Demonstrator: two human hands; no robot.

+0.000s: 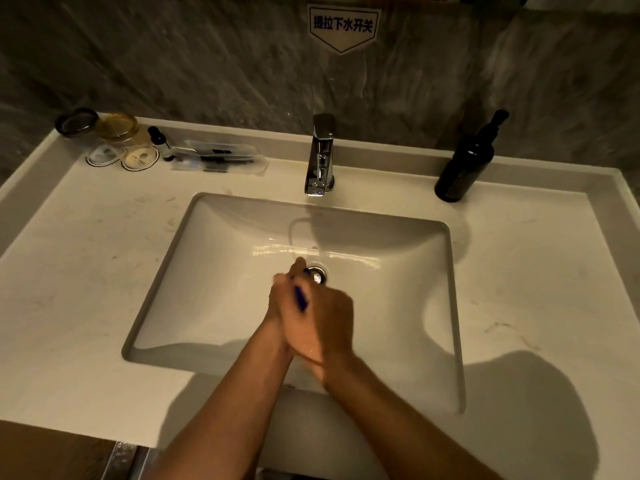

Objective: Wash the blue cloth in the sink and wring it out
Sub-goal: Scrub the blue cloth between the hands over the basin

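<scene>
Low centre of the frame, the left hand (282,299) and right hand (320,323) are pressed together palm to palm over the sink (214,271), only a sliver of blue cloth (300,297) showing between them. Squeeze hard over the drain (317,274), keeping drips in the basin. Top centre, a sign (343,26) reads 提拉下水开关

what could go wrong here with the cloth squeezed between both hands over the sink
1. Only a thin strip of the blue cloth shows between the left hand and right hand; it might slip out onto the drain just beyond.
2. No water visibly runs from the faucet, so the cloth may go unrinsed.
</scene>
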